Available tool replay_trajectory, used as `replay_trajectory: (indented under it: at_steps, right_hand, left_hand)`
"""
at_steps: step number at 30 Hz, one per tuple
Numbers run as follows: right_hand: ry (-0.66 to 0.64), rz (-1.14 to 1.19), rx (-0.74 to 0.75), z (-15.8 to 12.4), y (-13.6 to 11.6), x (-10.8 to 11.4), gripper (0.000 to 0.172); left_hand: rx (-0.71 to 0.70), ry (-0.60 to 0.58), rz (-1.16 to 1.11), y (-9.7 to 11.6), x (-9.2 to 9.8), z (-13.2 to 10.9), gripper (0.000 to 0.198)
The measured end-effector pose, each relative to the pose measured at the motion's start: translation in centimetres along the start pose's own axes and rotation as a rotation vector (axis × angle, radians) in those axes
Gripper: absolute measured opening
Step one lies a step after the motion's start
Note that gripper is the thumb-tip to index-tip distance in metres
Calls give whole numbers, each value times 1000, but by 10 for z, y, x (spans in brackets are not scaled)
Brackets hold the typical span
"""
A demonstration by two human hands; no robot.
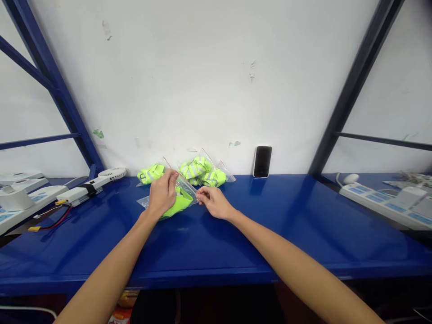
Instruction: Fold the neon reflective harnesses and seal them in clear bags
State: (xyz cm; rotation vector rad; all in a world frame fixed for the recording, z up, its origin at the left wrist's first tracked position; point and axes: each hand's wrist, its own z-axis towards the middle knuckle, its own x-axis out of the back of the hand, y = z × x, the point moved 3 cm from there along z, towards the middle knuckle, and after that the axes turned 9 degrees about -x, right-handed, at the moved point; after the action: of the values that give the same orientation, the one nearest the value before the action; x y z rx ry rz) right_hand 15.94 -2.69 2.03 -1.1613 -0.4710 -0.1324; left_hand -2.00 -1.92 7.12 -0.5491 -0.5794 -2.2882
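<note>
A clear zip bag [189, 187] with a folded neon-yellow vest [181, 203] inside lies tilted over the blue tabletop. At the bag's upper left edge, my left hand [163, 191] is closed, thumb and fingers pinching the plastic. The bag's right corner is pinched between the thumb and fingers of my right hand [214, 202]. Part of the vest is hidden behind my left hand. Just behind my hands, against the wall, sit several more bagged yellow vests with silver stripes: one bag [150, 174] on the left and a group [199, 171] in the middle.
A phone-like device [262, 162] leans upright on the wall. At left are a small white fan [112, 173], a battery pack with wires [78, 194] and a power strip [33, 202]. Another power strip [388, 203] lies at right. Blue posts [64, 99] frame the table [256, 238].
</note>
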Motion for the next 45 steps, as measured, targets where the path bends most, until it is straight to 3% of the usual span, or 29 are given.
replay_trajectory:
  at_steps: [6,12,21,26,32,37,45]
  right_hand:
    - [46,-51,52,-2,-5,4,22]
    - [107,-59,7,-1,-4,2,18]
    - [96,-19,44,-4,-5,-6,18]
    - [55,19,38,-5,-4,-8,19]
    - [125,-64,85,-6,-10,-11,19]
    - [100,-36,88,-8,-11,-11,17]
    - [166,10,104,-5,-10,-13,15]
  left_hand:
    - [17,-4,-28,-1,0,2,29]
    - [33,-12,-49,-1,0,1,29]
    - [20,10,-55,0,0,1,28]
    - [-22,-28,-81,5,-2,0,27]
    - [-32,-59,-96,5,-3,-2,27]
    - [-47,-65,-145,4,-3,-2,25]
    - [-126,-122,-129,10,-8,-6,24]
